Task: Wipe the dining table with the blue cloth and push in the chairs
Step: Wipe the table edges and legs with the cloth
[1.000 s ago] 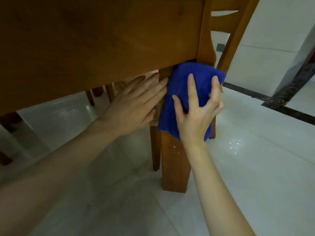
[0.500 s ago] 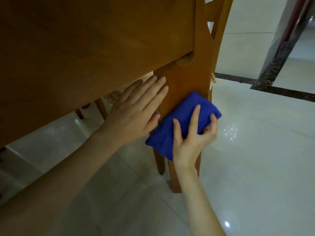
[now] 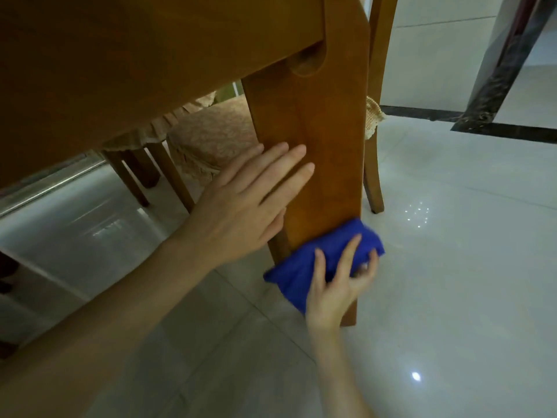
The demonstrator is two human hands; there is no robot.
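**Wipe is low on the table leg; chairs unconfirmed**

- Position: you're crouched below the dining table, with only its underside and apron in view. I can't see the top, so I can't tell if it's wiped.
- Blue cloth: bunched against the lower end of the table leg, near the foot. Judging by that, most of this face is covered and a short strip above the floor is left.
- Right hand: fingers spread and pressing the cloth flat to the leg. This is a press, not a fist. The outer fingers are blurred, so I can't say whether they hook the cloth's edge.
- Left hand: flat on the leg higher up, fingers straight, holding nothing. It looks like a brace.
- Chairs: one covered seat sits under the table. A second chair's leg stands just behind the table leg. I can't confirm from here that either is fully pushed in, so treat that step as open.

Materials:
- Leg: a wide, flat slab of varnished orange-brown wood with a smooth sheen and a rounded notch at the top joint.
- Cloth: soft, fuzzy and thick, and it folds easily.
- Seat cover: beige patterned fabric with a frilled edge.
- Floor: glossy pale tile with bright reflections, likely slick.
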